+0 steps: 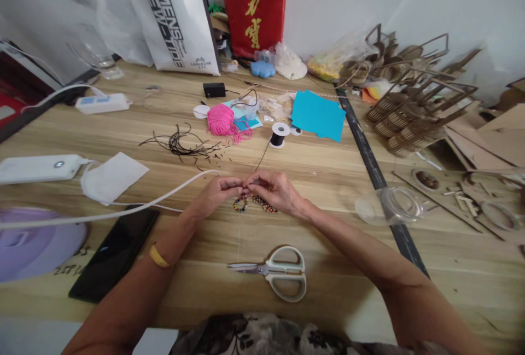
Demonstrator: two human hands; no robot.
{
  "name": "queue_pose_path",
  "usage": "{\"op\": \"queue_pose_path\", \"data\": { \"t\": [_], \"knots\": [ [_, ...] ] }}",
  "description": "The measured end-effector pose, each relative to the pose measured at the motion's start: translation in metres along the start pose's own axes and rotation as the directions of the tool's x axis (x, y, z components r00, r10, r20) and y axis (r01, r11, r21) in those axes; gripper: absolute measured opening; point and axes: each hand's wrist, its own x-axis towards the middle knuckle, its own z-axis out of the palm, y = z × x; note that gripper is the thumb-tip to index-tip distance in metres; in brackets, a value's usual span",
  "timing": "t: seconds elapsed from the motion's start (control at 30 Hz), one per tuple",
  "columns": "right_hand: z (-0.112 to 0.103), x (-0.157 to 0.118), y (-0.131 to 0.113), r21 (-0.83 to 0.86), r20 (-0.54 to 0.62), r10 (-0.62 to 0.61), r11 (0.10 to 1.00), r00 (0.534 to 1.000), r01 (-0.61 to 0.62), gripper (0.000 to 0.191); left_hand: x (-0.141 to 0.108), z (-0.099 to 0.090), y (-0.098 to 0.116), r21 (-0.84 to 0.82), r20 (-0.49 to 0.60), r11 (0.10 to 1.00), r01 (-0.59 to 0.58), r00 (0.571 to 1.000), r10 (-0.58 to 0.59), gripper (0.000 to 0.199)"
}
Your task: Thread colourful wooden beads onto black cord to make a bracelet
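The person's left hand point(221, 191) and right hand point(275, 193) meet over the middle of a light wood-grain bench point(197, 273), their fingertips just about touching. The fingers of both are narrow, drawn together in a pinch; what sits between the tips is too small to tell. Right below them is a strand of small, round, multicoloured beads point(264, 203), one part curving under the left fingertips and the other bunched beneath the right hand, which partly covers it. Whether it is one piece or two cannot be told. A yellow band point(158, 256) circles the left forearm near the wrist.

Beyond the hands stands a white-flanged spool wound with black thread point(277, 140), its loose end running down toward the fingertips. To its left lie a ball of bright pink yarn point(220, 120) and, nearer the hands, a loose tangle of thin black cords point(180, 144) with short snippets beside it. Bright blue flat sheets point(319, 117) lie to the spool's right. Nearer the person, scissors with cream-coloured loop handles point(266, 271) rest with their blades pointing left, apart from both hands
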Motion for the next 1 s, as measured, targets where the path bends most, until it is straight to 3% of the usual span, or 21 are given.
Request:
{"op": "queue_pose_path", "data": {
  "t": [0.23,0.47,0.63,0.73,0.8,0.83,0.93,1.0],
  "knots": [
    [0.001,0.014,0.014,0.092,-0.042,0.012,0.996,0.999,-0.009,0.011,-0.002,-0.005,-0.005,-0.071,-0.060,0.997,0.007,0.998,-0.011,0.026],
    [-0.003,0.014,0.022,0.150,-0.043,0.046,0.988,0.998,-0.040,0.011,-0.002,0.000,0.003,0.046,-0.076,0.999,0.011,0.997,-0.008,0.022],
    [-0.008,0.016,0.017,-0.009,0.055,0.070,0.998,0.996,-0.070,0.012,-0.003,0.001,0.005,0.056,-0.064,0.998,0.009,0.998,-0.005,0.023],
    [-0.019,0.023,0.017,-0.242,0.077,-0.017,0.970,0.997,0.035,0.014,-0.003,-0.001,0.002,0.038,-0.066,0.999,0.006,0.998,-0.004,0.023],
    [-0.029,0.033,0.019,-0.489,0.075,-0.131,0.859,0.989,0.151,0.015,-0.003,-0.001,0.000,0.010,-0.084,1.000,-0.001,0.996,0.001,0.023],
    [-0.033,0.040,0.021,-0.625,0.096,-0.173,0.756,0.980,0.194,0.016,-0.003,-0.001,-0.001,-0.008,-0.096,1.000,-0.004,0.995,0.004,0.022],
    [-0.043,0.062,0.029,-0.880,0.195,-0.159,0.408,0.968,0.244,0.021,-0.002,0.000,-0.002,-0.094,-0.133,0.996,-0.008,0.991,-0.005,0.022],
    [-0.048,0.077,0.036,-0.937,0.220,-0.104,0.255,0.970,0.240,0.020,-0.002,0.002,-0.001,-0.168,-0.161,0.986,-0.016,0.987,-0.011,0.022]
  ]
}}
